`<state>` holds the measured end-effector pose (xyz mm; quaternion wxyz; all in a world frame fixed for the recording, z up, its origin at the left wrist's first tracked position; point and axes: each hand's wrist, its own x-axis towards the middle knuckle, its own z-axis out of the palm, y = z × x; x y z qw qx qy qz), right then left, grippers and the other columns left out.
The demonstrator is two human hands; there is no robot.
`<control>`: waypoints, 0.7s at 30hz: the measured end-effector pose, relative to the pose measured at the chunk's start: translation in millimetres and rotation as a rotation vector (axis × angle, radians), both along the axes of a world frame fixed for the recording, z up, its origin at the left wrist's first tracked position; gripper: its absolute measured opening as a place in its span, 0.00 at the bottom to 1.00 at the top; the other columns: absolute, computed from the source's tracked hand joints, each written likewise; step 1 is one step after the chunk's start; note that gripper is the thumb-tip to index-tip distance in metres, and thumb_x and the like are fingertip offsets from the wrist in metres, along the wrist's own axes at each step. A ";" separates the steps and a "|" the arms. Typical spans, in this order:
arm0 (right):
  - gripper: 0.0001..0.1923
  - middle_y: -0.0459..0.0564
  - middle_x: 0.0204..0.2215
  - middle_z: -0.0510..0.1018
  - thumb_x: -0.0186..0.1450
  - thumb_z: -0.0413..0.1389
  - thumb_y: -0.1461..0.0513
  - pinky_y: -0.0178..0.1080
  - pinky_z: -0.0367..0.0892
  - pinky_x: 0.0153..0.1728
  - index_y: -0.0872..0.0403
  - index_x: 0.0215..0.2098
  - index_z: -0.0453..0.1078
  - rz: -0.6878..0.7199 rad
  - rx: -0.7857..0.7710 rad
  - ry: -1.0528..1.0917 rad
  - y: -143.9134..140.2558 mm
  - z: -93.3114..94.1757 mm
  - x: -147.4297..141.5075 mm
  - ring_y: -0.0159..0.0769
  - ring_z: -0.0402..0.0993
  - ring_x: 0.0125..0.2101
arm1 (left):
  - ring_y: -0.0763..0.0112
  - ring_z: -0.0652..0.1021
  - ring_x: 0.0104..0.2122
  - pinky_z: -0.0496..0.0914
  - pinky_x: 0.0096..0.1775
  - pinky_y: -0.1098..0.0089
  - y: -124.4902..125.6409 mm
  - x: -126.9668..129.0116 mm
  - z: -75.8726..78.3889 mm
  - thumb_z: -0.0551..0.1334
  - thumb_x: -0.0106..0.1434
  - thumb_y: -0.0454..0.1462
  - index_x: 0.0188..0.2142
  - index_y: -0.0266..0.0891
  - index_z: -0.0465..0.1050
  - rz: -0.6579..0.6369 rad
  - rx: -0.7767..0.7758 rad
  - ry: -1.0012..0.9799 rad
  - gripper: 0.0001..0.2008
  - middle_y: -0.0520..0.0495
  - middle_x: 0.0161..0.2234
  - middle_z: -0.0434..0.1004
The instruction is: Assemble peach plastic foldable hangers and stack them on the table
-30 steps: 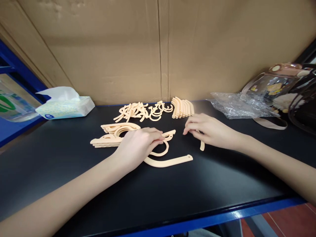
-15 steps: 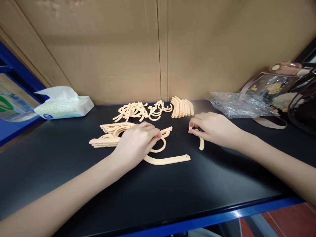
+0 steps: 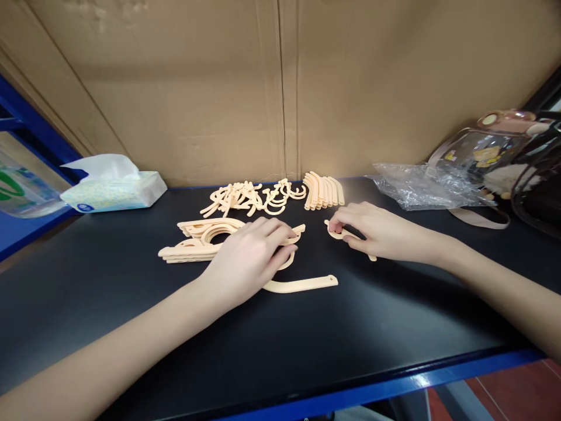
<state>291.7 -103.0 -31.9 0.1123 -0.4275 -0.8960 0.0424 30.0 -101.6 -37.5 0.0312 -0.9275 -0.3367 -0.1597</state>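
Observation:
My left hand is over a cream plastic folding-hanger piece. Its fingers close on this piece, and the palm hides much of it. Below it, a curved ring-like part partly shows. On the right, my right hand has its fingertips closed on a cream hanger hook, whose tail shows under the thumb. A bent hanger arm lies alone in front of my left hand. To the left, flat hanger pieces are stacked beside that hand.
Behind the hands lie a loose pile of hooks and a row of curved hanger arms. A tissue pack stands back left. Clear plastic wrap and a transparent bottle are back right. Cardboard borders the black table.
The hook in my right hand has turned and shifted slightly left. My left hand's thumb and index finger have spread a little and moved right over the hanger piece.

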 end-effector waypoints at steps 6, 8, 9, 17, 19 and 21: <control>0.04 0.46 0.33 0.75 0.64 0.53 0.60 0.40 0.60 0.39 0.52 0.33 0.65 -0.045 -0.001 0.038 2.3 -2.9 -4.0 0.36 0.69 0.34 | 0.58 0.61 0.60 0.62 0.57 0.57 -14.5 5.7 -0.1 0.56 0.66 0.48 0.45 0.41 0.67 -0.212 -0.139 0.057 0.15 0.43 0.56 0.66; 0.08 0.46 0.30 0.74 0.65 0.54 0.57 0.39 0.59 0.36 0.52 0.31 0.64 -0.125 0.055 0.005 2.8 -3.2 -7.2 0.36 0.69 0.32 | 0.57 0.55 0.64 0.55 0.61 0.52 -16.4 6.1 -4.0 0.54 0.67 0.49 0.43 0.40 0.66 -0.212 -0.145 0.084 0.15 0.41 0.59 0.63; 0.10 0.46 0.29 0.73 0.65 0.54 0.55 0.39 0.59 0.34 0.52 0.30 0.63 -0.165 0.088 -0.029 2.8 -3.3 -8.4 0.37 0.68 0.31 | 0.57 0.54 0.64 0.52 0.62 0.50 -16.8 6.1 -6.0 0.52 0.68 0.48 0.42 0.40 0.66 -0.205 -0.155 0.099 0.15 0.40 0.60 0.62; 0.09 0.48 0.32 0.72 0.64 0.51 0.58 0.37 0.61 0.32 0.53 0.28 0.66 -0.224 0.003 0.051 1.2 -8.0 -8.2 0.36 0.69 0.34 | 0.59 0.50 0.66 0.48 0.63 0.46 -15.5 7.5 -7.8 0.45 0.72 0.41 0.39 0.39 0.64 -0.178 -0.217 0.161 0.13 0.40 0.60 0.62; 0.06 0.47 0.31 0.72 0.62 0.53 0.60 0.37 0.61 0.34 0.53 0.28 0.66 -0.221 -0.003 0.080 1.7 -10.0 -9.2 0.36 0.69 0.35 | 0.60 0.52 0.65 0.49 0.63 0.47 -14.2 8.0 -7.5 0.45 0.72 0.40 0.37 0.39 0.64 -0.165 -0.230 0.140 0.13 0.41 0.58 0.63; 0.04 0.48 0.31 0.71 0.59 0.54 0.62 0.38 0.61 0.34 0.53 0.27 0.65 -0.220 -0.008 0.090 2.7 -11.7 -10.4 0.37 0.69 0.35 | 0.60 0.54 0.65 0.50 0.63 0.47 -12.8 8.3 -8.1 0.45 0.72 0.40 0.36 0.39 0.63 -0.157 -0.243 0.112 0.13 0.41 0.57 0.64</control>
